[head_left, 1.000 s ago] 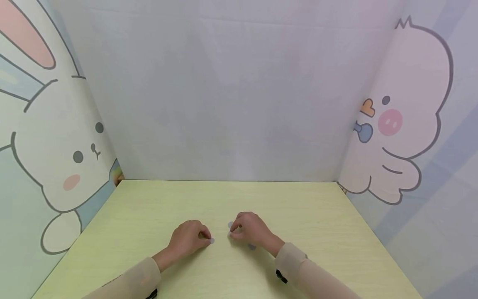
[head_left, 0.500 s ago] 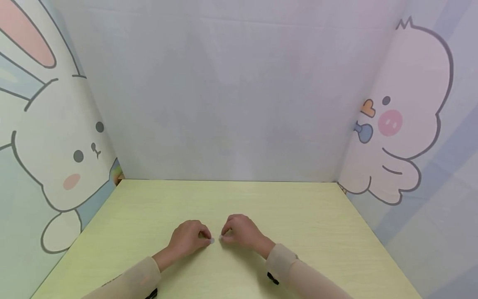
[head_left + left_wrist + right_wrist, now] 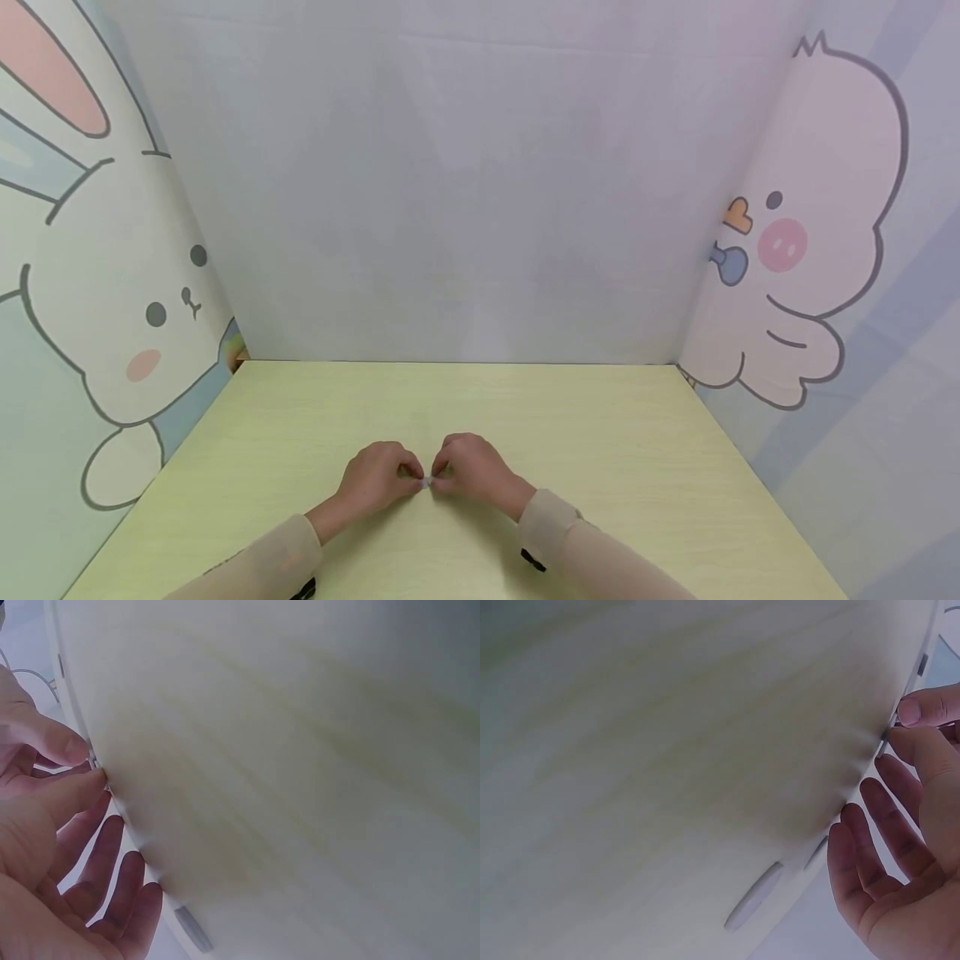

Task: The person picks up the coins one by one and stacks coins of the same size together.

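In the head view my left hand (image 3: 379, 479) rests low over the table, its thumb and forefinger pinching a small pale grey disc (image 3: 427, 482). Facing it from the right, my right hand (image 3: 477, 477) pinches another small piece, mostly hidden by its fingertips. The two hands' fingertips nearly meet at the disc. The right wrist view shows two flat grey discs, a larger-looking one (image 3: 754, 896) and one (image 3: 816, 853) closer to the fingers, lying on the tabletop. Beside the left hand's little finger lies a further grey disc (image 3: 193, 928) in the left wrist view.
The pale yellow wooden table (image 3: 600, 417) reaches back to a plain light curtain (image 3: 465, 200). Printed cloth walls flank it, with a rabbit (image 3: 112, 333) on the left and a chick-like figure (image 3: 825, 167) on the right.
My right hand has slid left along the table with its small piece, up to the left hand's disc. The left hand has stayed in place.
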Demonstrator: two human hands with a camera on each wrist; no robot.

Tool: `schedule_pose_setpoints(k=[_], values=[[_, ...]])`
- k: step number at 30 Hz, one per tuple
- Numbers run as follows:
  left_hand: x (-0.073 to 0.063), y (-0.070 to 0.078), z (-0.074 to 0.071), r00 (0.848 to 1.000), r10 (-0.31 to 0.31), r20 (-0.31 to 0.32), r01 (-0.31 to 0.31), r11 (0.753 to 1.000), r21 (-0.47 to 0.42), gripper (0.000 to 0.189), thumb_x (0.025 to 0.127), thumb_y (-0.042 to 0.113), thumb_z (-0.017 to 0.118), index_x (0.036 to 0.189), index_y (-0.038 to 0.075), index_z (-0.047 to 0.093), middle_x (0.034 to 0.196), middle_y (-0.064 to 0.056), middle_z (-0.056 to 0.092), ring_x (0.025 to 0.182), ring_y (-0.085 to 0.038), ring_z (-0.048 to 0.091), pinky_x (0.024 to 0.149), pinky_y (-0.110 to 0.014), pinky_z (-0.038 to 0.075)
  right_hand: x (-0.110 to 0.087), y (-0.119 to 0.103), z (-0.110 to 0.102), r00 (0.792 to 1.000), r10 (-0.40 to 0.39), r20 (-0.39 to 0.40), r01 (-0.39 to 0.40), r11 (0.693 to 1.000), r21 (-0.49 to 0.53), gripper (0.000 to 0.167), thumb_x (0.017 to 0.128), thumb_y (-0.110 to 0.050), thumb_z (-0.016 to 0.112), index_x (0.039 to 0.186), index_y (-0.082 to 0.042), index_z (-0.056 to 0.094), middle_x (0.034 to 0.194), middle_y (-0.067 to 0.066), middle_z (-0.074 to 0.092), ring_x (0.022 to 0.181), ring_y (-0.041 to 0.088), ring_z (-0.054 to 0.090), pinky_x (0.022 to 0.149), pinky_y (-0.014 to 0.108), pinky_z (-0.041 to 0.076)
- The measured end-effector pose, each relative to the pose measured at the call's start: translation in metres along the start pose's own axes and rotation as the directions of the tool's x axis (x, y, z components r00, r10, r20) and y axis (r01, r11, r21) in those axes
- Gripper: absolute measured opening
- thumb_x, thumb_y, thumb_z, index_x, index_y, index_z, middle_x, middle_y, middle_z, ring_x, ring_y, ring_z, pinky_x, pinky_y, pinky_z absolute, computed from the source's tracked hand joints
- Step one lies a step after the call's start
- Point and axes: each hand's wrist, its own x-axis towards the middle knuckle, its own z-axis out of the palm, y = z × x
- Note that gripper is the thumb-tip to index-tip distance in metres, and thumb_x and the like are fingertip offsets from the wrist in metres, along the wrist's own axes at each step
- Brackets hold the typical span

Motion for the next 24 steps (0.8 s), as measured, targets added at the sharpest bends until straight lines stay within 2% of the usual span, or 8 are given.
schedule_pose_setpoints(k=[7, 17, 24], values=[[0.0011, -0.0033, 0.0005, 1.000, 0.000, 0.005, 0.000, 1.000, 0.002, 0.012, 0.082, 0.022, 0.093, 0.082, 0.026, 0.082, 0.083, 0.015, 0.069, 0.079, -0.009, 0.063, 0.066, -0.027, 0.049, 0.0008, -0.0044, -0.0003, 1.000, -0.004, -0.006, 0.004, 1.000, -0.007, 0.005, 0.089, -0.021, 0.088, 0.091, -0.017, 0.086, 0.084, -0.009, 0.073, 0.074, -0.003, 0.055, 0.069, 0.013, 0.045], [0.0020, -0.0039, -0.0004, 1.000, -0.004, 0.021, 0.004, 1.000, -0.014, 0.010, 0.082, 0.021, 0.092, 0.082, 0.025, 0.083, 0.084, 0.015, 0.070, 0.080, -0.009, 0.064, 0.067, -0.028, 0.049, 0.0039, -0.0033, 0.0053, 0.999, 0.035, 0.000, -0.035, 0.999, 0.000, 0.005, 0.088, -0.024, 0.088, 0.090, -0.020, 0.086, 0.080, -0.013, 0.069, 0.071, -0.003, 0.049, 0.067, 0.015, 0.042], [0.0032, -0.0038, 0.0000, 1.000, -0.019, 0.013, 0.019, 1.000, -0.011, 0.013, 0.081, 0.020, 0.093, 0.081, 0.027, 0.082, 0.083, 0.016, 0.071, 0.080, -0.008, 0.064, 0.069, -0.029, 0.050, 0.0035, -0.0064, 0.0039, 0.999, 0.043, -0.021, -0.042, 0.998, 0.049, 0.005, 0.088, -0.022, 0.089, 0.089, -0.018, 0.087, 0.078, -0.011, 0.070, 0.071, -0.002, 0.049, 0.066, 0.016, 0.042]])
